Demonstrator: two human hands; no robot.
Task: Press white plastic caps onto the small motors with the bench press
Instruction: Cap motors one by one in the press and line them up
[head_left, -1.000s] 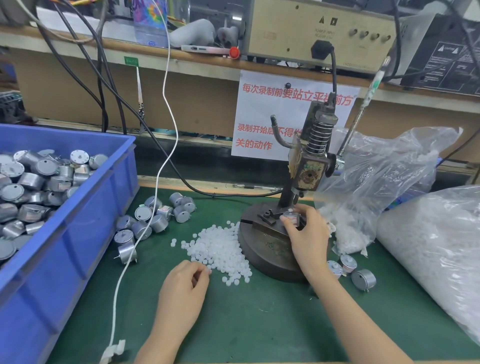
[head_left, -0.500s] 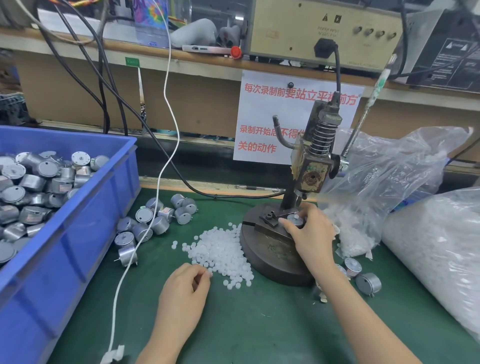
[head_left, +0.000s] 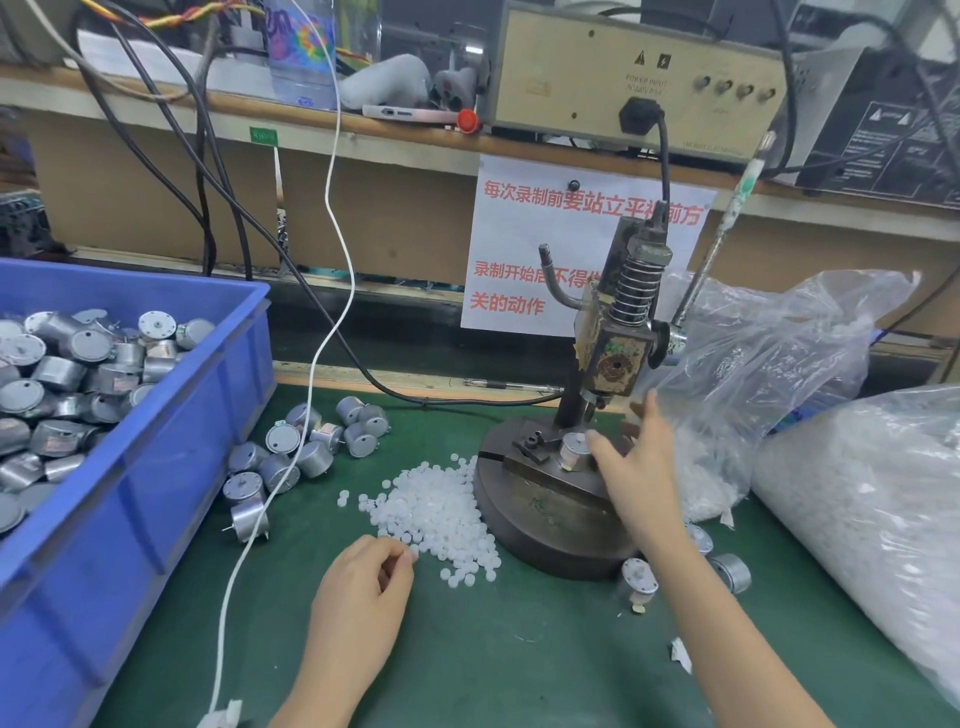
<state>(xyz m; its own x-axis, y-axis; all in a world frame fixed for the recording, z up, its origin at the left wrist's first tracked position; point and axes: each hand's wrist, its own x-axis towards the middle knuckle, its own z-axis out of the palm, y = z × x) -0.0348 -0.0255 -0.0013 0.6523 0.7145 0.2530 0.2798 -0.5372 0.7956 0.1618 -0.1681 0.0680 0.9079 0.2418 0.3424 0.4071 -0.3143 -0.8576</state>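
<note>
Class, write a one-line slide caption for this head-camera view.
Right hand open beside a motor on the press; left hand curled at the caps.

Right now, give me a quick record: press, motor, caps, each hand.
press: bench press, raised, not pressing
motor: one motor standing on the press, below its head
caps: white caps in a loose pile on the mat, left of the press
left hand: fingers curled at the pile's edge; grip unclear
right hand: fingers straight, beside the motor

Left hand (head_left: 363, 587) curled, fingertips at thumb; right hand (head_left: 636, 467) forward, fingers straight
</note>
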